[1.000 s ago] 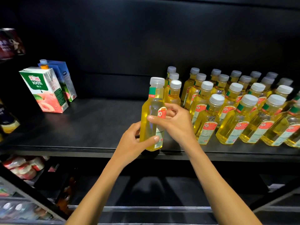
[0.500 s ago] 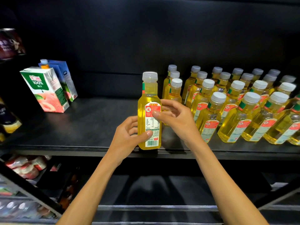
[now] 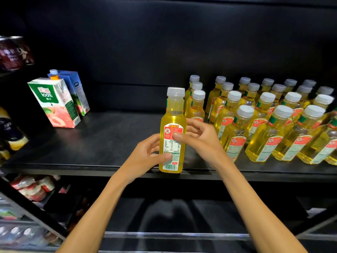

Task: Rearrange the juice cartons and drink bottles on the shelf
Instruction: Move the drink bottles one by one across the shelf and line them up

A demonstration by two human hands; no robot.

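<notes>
A yellow drink bottle (image 3: pixel 173 123) with a white cap stands upright at the front edge of the black shelf (image 3: pixel 109 143), its back label facing me. My left hand (image 3: pixel 145 156) grips its lower body from the left, thumb across the label. My right hand (image 3: pixel 198 137) holds its middle from the right, fingers curled behind and thumb on the red label. Several rows of the same yellow bottles (image 3: pixel 264 125) fill the shelf's right half. At the far left stand a green and pink juice carton (image 3: pixel 54 103) and a blue carton (image 3: pixel 76 92) behind it.
A bare stretch of shelf lies between the cartons and the held bottle. Dark packages (image 3: pixel 12 53) sit on a higher shelf at left. Below left, packaged goods (image 3: pixel 32 189) fill a lower rack. The shelf's back wall is black.
The bottle has been turned between both hands so its back label faces me, and it has shifted slightly left and settled upright at the shelf's front edge.
</notes>
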